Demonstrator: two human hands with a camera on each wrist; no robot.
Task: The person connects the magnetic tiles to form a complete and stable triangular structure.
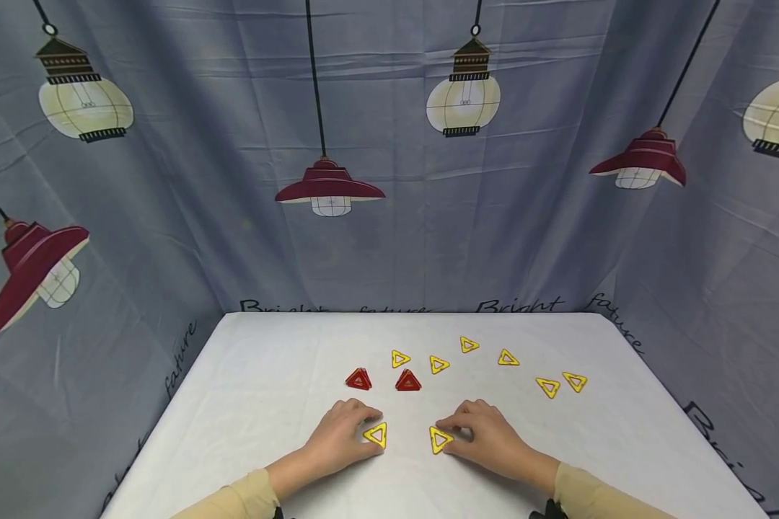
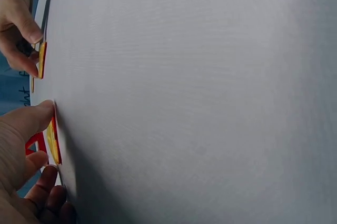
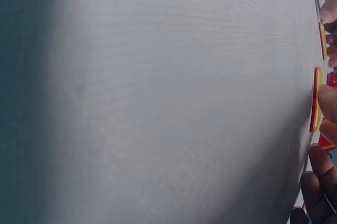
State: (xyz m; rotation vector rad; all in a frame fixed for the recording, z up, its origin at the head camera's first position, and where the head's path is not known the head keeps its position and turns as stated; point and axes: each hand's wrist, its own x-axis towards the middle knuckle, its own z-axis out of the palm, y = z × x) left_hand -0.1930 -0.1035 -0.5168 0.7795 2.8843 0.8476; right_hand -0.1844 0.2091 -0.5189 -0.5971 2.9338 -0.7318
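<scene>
On a white-topped bench (image 1: 285, 375) before a lamp-print curtain (image 1: 376, 252), a person's left hand (image 1: 342, 437) and right hand (image 1: 483, 436), seen from the head camera, each pinch a triangle, their fingers parted only as wide as the piece. The left yellow triangle (image 1: 384, 435) and the right yellow triangle (image 1: 431, 440) sit well apart at the near side; beyond them are two red pieces (image 1: 408, 384) and six more yellow triangles (image 1: 508, 362). A careless forward reach could nudge the red pieces.

In the left wrist view, fingers grip the left piece by its ends, a red edge showing; a loose pinch could let it pivot or slip.

In the right wrist view, fingers overlap the right piece, seen edge-on at the frame's border. Whether it touches the bench cannot be told; uneven pressure could tip it.
</scene>
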